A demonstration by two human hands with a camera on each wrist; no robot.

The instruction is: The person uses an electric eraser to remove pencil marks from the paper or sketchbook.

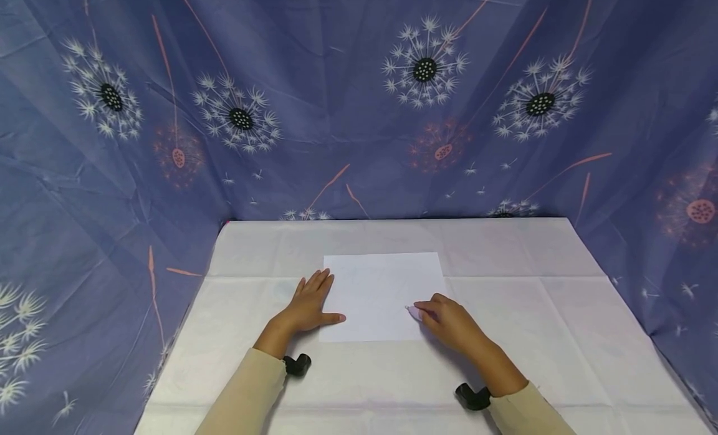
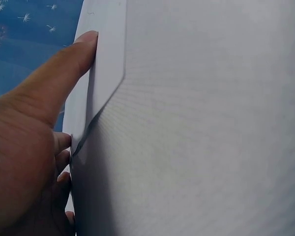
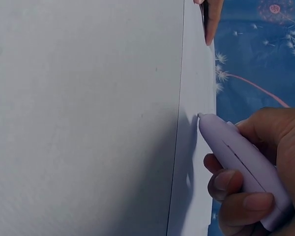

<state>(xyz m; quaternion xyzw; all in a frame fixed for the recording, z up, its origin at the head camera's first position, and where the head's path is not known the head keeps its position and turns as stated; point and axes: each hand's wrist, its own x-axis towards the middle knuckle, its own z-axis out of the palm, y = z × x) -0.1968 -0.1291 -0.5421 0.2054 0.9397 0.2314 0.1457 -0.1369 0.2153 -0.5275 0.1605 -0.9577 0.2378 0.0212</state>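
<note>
A blank white sheet of paper (image 1: 376, 288) lies flat on the white-covered table. My left hand (image 1: 307, 307) rests with fingers spread at the sheet's left edge, its thumb on the paper. In the left wrist view that thumb (image 2: 64, 69) is straight along the sheet. My right hand (image 1: 453, 326) grips a lilac pen-like tool (image 3: 246, 164) with a rounded body, a dark lengthwise slit and a narrow tip. The tip points down at the right part of the paper, right at its surface in the right wrist view. Its rear end is partly hidden by my palm.
A white cloth with fold creases covers the table (image 1: 561, 335). Behind and beside it hangs a blue curtain (image 1: 336, 111) with a dandelion print. Black bands with small mounts sit at my left wrist (image 1: 297, 364) and right wrist (image 1: 473, 397), close over the table.
</note>
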